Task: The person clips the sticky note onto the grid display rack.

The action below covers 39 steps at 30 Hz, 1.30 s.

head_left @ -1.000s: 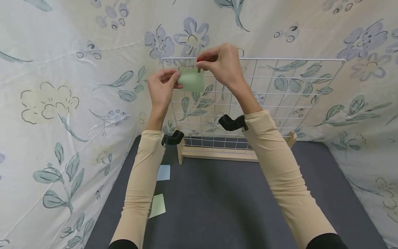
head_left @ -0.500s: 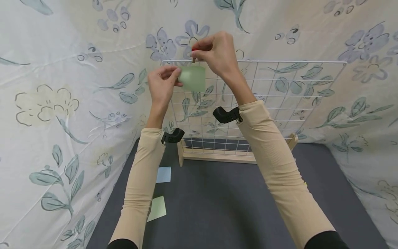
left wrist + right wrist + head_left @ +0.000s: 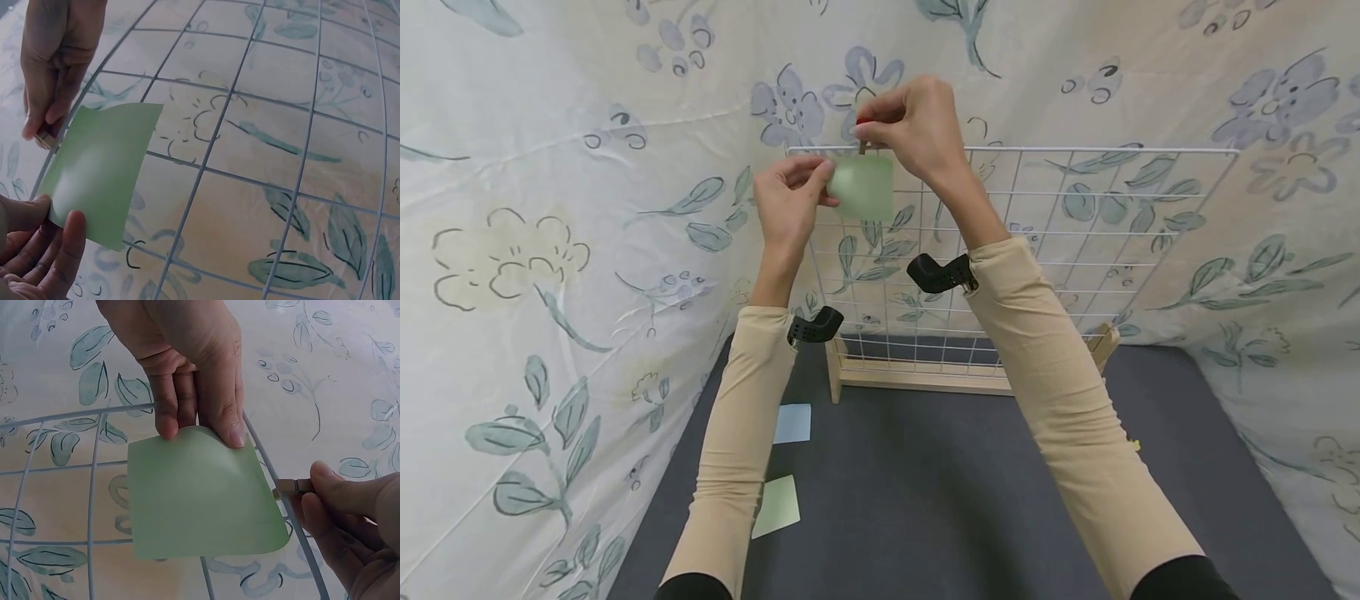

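Observation:
In the head view my left hand (image 3: 786,200) pinches a pale green paper note (image 3: 863,190) by its left edge, thumb in front. The note lies against the upper left of a white wire grid (image 3: 1075,193), its top edge close to the top wire. Above it my right hand (image 3: 923,129) pinches a small wooden clothespin (image 3: 290,487), something red showing between the fingertips. In the right wrist view the clothespin's tip is at the top wire, right at the note's edge. The left wrist view shows the note (image 3: 103,172) slightly bowed.
The grid stands on a wooden base (image 3: 925,379) at the back of the dark table (image 3: 910,492). A blue note (image 3: 793,423) and another green note (image 3: 778,505) lie by the left sleeve. A small yellow thing (image 3: 1135,445) shows beside the right sleeve. Floral cloth (image 3: 587,125) hangs around.
My right hand has risen and shifted left, bringing the clothespin from in front of the note's upper right part to the top wire. My left hand and the note have hardly moved.

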Each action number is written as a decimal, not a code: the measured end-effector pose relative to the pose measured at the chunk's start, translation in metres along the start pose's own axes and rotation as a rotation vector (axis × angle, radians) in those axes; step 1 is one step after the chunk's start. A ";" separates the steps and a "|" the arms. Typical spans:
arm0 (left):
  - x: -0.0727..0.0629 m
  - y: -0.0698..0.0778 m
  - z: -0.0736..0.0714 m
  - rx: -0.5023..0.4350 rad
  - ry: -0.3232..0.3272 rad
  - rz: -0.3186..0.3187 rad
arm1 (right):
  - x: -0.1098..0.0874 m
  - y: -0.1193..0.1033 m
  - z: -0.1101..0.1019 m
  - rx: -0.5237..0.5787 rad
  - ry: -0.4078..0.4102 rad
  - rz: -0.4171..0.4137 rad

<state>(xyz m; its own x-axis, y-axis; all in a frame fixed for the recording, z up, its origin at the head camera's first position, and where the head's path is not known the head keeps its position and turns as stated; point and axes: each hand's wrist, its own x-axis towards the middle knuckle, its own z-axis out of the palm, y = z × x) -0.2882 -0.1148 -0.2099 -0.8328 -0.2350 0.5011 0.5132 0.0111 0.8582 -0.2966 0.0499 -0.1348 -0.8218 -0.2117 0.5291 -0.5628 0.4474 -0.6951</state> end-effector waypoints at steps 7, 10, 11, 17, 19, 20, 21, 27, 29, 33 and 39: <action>0.000 0.002 0.001 0.014 0.001 -0.004 | 0.003 0.000 0.001 -0.031 -0.039 0.021; 0.000 0.003 0.001 0.015 -0.004 -0.002 | 0.004 0.000 0.001 -0.048 -0.055 0.021; 0.000 0.004 0.001 0.015 -0.007 -0.003 | 0.005 0.000 0.000 -0.054 -0.061 0.023; 0.002 0.003 0.001 -0.002 -0.011 -0.007 | 0.004 0.001 0.000 -0.062 -0.083 0.038; 0.002 0.003 0.001 0.001 -0.010 -0.008 | 0.003 0.002 0.000 -0.045 -0.086 0.038; 0.002 0.002 0.001 0.002 -0.008 -0.010 | 0.002 0.003 0.001 -0.038 -0.085 0.037; 0.002 0.002 0.001 0.004 -0.007 -0.011 | 0.001 0.005 0.001 -0.032 -0.081 0.035; 0.002 -0.001 -0.001 0.021 -0.002 -0.008 | -0.009 0.017 -0.005 0.060 -0.001 -0.018; 0.001 -0.002 -0.003 0.028 0.000 -0.003 | -0.015 0.021 -0.009 0.109 0.021 -0.048; -0.001 -0.005 -0.007 0.045 -0.005 0.002 | -0.024 0.028 -0.017 0.143 -0.003 -0.084; -0.004 -0.012 -0.016 0.056 -0.066 -0.016 | -0.037 0.040 -0.025 0.099 -0.079 -0.047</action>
<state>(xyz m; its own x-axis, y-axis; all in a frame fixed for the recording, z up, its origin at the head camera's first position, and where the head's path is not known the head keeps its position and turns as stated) -0.2879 -0.1296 -0.2238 -0.8536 -0.1708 0.4921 0.4890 0.0630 0.8700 -0.2868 0.0972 -0.1706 -0.7963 -0.2996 0.5254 -0.6040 0.3480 -0.7170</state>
